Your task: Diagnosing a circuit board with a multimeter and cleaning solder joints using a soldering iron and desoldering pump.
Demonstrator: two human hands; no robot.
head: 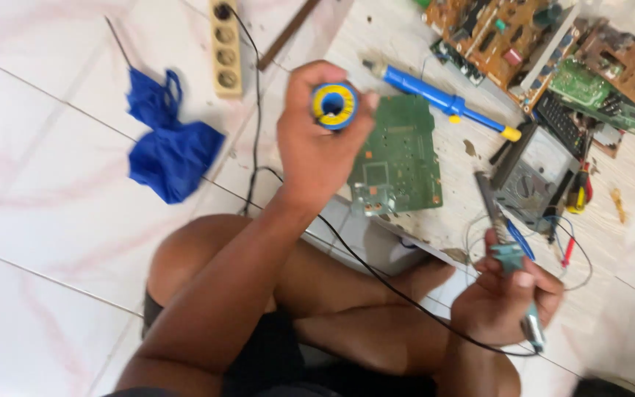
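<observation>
My left hand is raised above the floor and grips a small blue and yellow spool of solder wire. My right hand holds a teal-handled soldering iron, its metal tip pointing up toward the board; a black cord runs from it across my legs. A green circuit board lies flat on a pale wooden board just right of my left hand. A thin loop of solder wire hangs near my right hand.
A blue desoldering pump lies beyond the green board. Brown and green circuit boards, a multimeter and small tools crowd the upper right. A blue cloth bag and a beige power strip lie on the white tiles at left.
</observation>
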